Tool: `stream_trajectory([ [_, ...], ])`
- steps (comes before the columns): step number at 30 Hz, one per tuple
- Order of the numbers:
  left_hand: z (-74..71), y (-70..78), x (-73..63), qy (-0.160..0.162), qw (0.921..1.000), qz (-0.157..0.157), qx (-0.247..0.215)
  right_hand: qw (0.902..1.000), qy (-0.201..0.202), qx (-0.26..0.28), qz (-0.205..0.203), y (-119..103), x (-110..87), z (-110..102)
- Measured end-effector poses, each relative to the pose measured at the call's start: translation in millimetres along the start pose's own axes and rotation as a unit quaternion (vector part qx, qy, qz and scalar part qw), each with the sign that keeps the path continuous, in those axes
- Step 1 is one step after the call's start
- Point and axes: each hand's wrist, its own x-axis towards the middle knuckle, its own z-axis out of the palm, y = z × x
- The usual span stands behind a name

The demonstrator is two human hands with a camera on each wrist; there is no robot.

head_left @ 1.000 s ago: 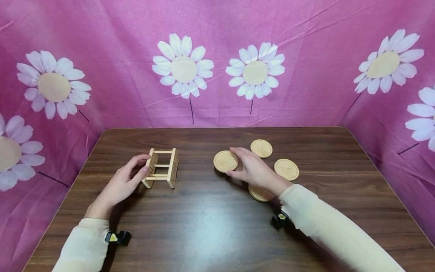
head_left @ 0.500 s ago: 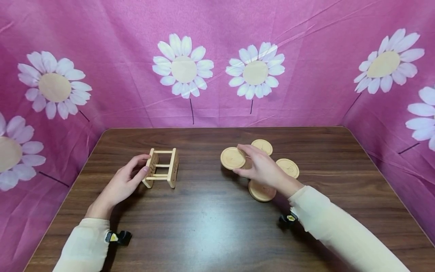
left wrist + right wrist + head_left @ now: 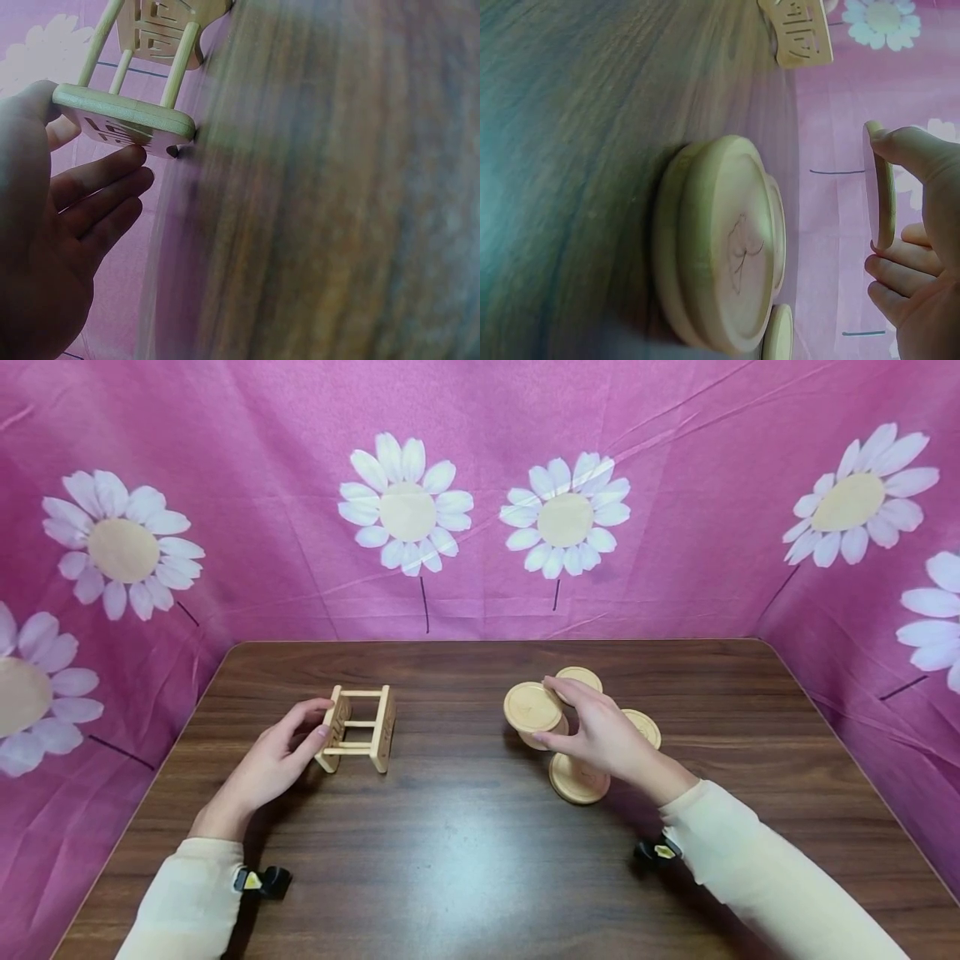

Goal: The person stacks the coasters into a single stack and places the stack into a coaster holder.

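Observation:
My left hand holds the near side panel of a small wooden coaster rack between thumb and index finger; the rack has dowel rails and cut-out sides. In the left wrist view the other fingers stretch out below the panel. A round wooden coaster is pinched by its rim in my right hand, raised off the table in the right wrist view. Beneath that hand lie more coasters: one at the front, one behind, one partly hidden at right. The nearest looks stacked on another.
The dark wood-grain table stretches between the two hands and toward the front. A pink cloth with white daisies hangs around its back and sides. Small black devices sit at both wrists.
My right hand has drifted right and slightly up with the coaster, now over the lying coasters and covering more of the right-hand one. The left hand and rack stay in place.

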Motion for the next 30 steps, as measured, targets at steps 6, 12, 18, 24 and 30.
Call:
stream_trajectory([
  [6,0.0,0.2,0.2,-0.001,1.0,-0.002,-0.001,1.0,0.005,-0.007,-0.002,4.1,-7.5,-2.8],
  [12,-0.2,-1.7,0.5,-0.003,1.0,-0.005,0.002,0.9998,0.016,-0.01,-0.01,6.7,-12.1,-5.2],
  [18,0.1,-2.8,0.3,-0.002,1.0,-0.005,0.004,0.9992,0.024,-0.028,-0.017,8.6,-18.7,-6.4],
  [24,0.9,0.0,-0.8,-0.001,1.0,-0.007,-0.004,0.9991,0.027,-0.025,-0.02,10.6,-27.5,-8.3],
  [30,1.1,0.9,-0.9,0.0,1.0,-0.008,-0.005,0.9987,0.036,-0.031,-0.02,13.9,-36.7,-8.4],
])
